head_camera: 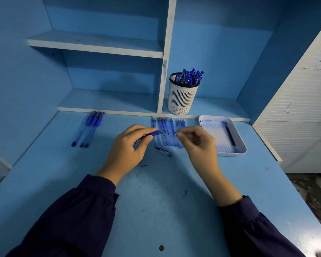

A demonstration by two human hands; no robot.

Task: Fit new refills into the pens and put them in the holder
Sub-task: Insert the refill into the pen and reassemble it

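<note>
**Pen [153, 134] held in the left hand [127, 145] above the row of refills [167, 127]**

Both forearms reach forward over the blue tabletop [156, 201] in dark sleeves, and the hands meet near its far edge. The left hand lies with its back up and fingers curled. Its grip is narrow and closed round the pen's blue rubber section, between thumb and forefinger. The pen lies almost level, with its metal tip sticking out to the right past the fingertips. Its rear end passes back under the palm.

The right hand is just to the right of that tip and apart from it. Its fingers are curled, and its grip is pinched tight on a small piece [176, 134] that is pale and too small to make out.

Both hands are over the refills, which lie side by side on the tabletop, running away from the person. A short blue part [163, 151] lies on the tabletop just nearer than the row, between the two hands.

Three more pens [87, 130] lie together well to the left. A white tray [239, 145] smeared with blue sits just right of the right hand and holds pale tubes. The white slotted holder [182, 97] stands upright on the low shelf behind the refills, packed with blue-capped pens.
</note>
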